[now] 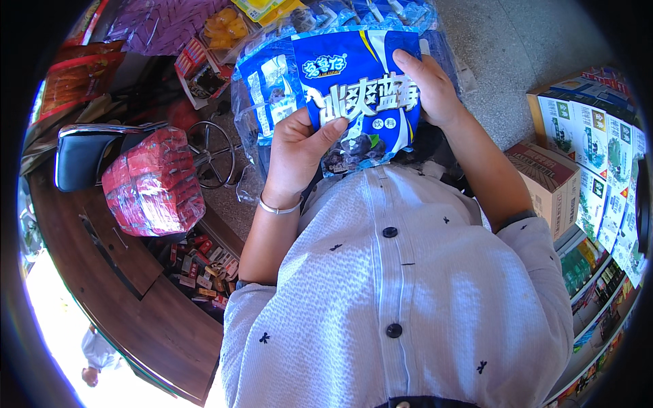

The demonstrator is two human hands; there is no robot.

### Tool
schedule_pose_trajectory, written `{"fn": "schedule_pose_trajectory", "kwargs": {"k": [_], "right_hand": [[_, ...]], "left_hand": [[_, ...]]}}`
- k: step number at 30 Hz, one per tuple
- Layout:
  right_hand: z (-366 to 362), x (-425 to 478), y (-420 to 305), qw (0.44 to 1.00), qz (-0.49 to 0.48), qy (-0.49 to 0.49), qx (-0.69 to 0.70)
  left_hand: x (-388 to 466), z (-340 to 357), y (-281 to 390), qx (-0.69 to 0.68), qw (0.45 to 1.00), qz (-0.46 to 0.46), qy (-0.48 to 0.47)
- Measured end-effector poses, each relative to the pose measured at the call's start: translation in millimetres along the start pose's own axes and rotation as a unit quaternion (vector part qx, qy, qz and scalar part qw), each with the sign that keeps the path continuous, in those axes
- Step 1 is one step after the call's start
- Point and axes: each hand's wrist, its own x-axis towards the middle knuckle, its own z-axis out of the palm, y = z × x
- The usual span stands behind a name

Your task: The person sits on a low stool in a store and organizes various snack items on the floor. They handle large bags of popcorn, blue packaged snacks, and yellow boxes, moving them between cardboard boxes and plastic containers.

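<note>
A large blue plastic packet with blueberries pictured on its front is held upright before my chest. My left hand pinches its lower left side, thumb across the front. At the upper right edge my right hand grips it, with the thumb on the front and the other fingers mostly hidden behind. Behind the packet stands a big clear plastic bag of similar blue packets. One of these, a blue packet with a white printed panel, shows just left of the held one.
A red plastic-wrapped bundle rests by a black chair on the left, near a curved wooden counter. At right are a cardboard box, stacked printed cartons and stocked shelves. Another person appears beyond the counter.
</note>
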Motion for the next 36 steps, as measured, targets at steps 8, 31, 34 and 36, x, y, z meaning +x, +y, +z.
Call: {"fn": "schedule_pose_trajectory", "kwargs": {"k": [8, 31, 34, 36], "right_hand": [[-4.3, 2.1, 5.1, 0.999, -0.012, -0.001, -0.039], [26.0, 28.8, -60.7, 0.91, -0.126, -0.039, -0.394], [23.6, 27.2, -59.9, 0.913, -0.111, -0.031, -0.39], [24.1, 27.9, -57.0, 0.921, -0.11, -0.032, -0.373]], "left_hand": [[-1.0, 1.5, 1.1, -0.003, 1.0, 0.002, 0.007], [-72.2, 13.2, 111.9, 0.739, 0.635, 0.223, 0.0], [-58.6, 5.7, 107.2, 0.783, 0.573, 0.197, 0.14], [-46.4, 5.1, 98.9, 0.78, 0.589, 0.164, 0.134]]}}
